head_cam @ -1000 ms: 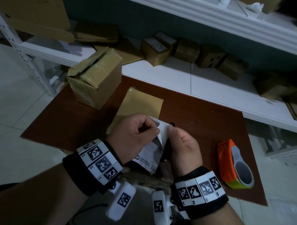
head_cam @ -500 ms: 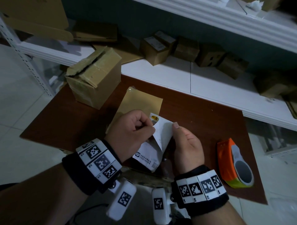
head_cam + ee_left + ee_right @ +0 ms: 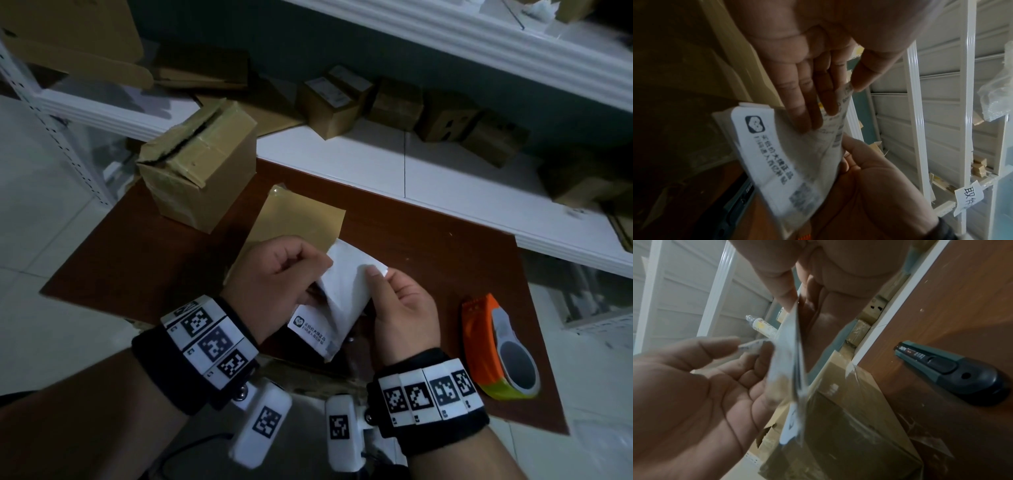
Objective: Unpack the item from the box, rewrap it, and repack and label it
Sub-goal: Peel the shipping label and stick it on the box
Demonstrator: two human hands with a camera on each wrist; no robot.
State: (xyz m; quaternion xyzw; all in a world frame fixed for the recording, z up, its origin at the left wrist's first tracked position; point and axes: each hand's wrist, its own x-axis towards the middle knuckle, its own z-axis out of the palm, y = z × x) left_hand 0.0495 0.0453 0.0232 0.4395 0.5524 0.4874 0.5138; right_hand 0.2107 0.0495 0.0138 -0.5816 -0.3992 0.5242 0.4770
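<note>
Dim storeroom shelving backs a brown tabletop [image 3: 428, 246]. On it stand one taped cardboard box [image 3: 202, 164] at the far left, one flat brown envelope [image 3: 301, 219] beside it, one orange tape dispenser [image 3: 493, 346] at the right, and one dark utility knife [image 3: 953, 371] lying under the hands. At least five small cartons [image 3: 329, 106] crowd the white shelf behind. Both hands hold one white shipping label [image 3: 339, 298] above the near edge: the left hand [image 3: 277, 281] pinches its printed layer between thumb and curled fingers, while the right hand [image 3: 400, 308] pinches the blank backing.
</note>
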